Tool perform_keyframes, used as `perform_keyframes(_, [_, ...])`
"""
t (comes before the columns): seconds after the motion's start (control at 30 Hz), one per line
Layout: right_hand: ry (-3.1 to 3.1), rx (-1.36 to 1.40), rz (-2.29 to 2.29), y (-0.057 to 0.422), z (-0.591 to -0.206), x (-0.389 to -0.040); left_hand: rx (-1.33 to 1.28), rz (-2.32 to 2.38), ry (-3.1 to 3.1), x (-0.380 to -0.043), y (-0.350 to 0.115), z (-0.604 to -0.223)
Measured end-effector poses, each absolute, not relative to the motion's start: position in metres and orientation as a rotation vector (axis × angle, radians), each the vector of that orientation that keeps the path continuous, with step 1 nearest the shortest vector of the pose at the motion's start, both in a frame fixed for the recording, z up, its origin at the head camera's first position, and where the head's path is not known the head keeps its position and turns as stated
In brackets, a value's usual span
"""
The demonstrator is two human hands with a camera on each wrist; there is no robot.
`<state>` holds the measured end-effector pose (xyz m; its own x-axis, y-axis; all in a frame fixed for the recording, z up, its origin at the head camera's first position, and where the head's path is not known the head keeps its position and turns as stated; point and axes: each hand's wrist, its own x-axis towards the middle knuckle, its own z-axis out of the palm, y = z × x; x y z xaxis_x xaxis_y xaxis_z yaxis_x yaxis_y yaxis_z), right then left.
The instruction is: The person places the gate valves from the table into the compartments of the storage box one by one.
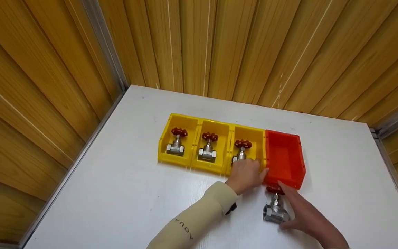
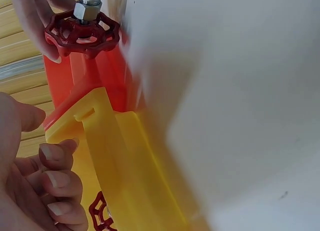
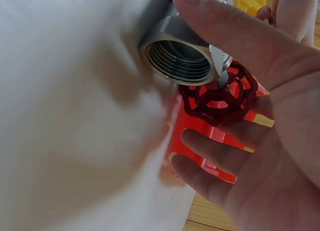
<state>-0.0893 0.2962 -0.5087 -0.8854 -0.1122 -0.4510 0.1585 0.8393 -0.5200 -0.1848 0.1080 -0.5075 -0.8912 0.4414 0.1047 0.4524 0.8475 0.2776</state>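
Observation:
My right hand [image 1: 303, 211] holds a metal gate valve [image 1: 275, 210] with a dark red handwheel, just in front of the red bin [image 1: 285, 159]. In the right wrist view its thumb lies along the valve body and its fingers reach by the handwheel [image 3: 218, 98]; the threaded opening faces the camera. My left hand [image 1: 245, 174] is over the front of the third yellow bin [image 1: 252, 133], partly covering the valve [image 1: 242, 148] in it. Its fingers [image 2: 59, 180] are loosely curled beside the bin wall, with nothing between them and the thumb.
Two more yellow bins [image 1: 192, 121] adjoin on the left, each with a red-wheeled valve [image 1: 175, 145]. All the bins stand in a row on a white table [image 1: 116, 193]. Wood-panelled walls [image 1: 199, 48] rise behind it and at both sides.

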Motion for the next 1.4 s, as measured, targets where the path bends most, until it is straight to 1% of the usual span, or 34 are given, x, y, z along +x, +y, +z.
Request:
perform_keyframes(0.77, [2.632, 0.047, -0.699, 0.295, -0.516, -0.083, -0.724, -0.505, -2.977, -0.195, 0.124, -0.507])
perform_keyframes(1.4, [2.690, -0.039, -0.686, 0.298, -0.514, -0.081, -0.701, -0.478, -2.984, -0.199, 0.131, -0.509])
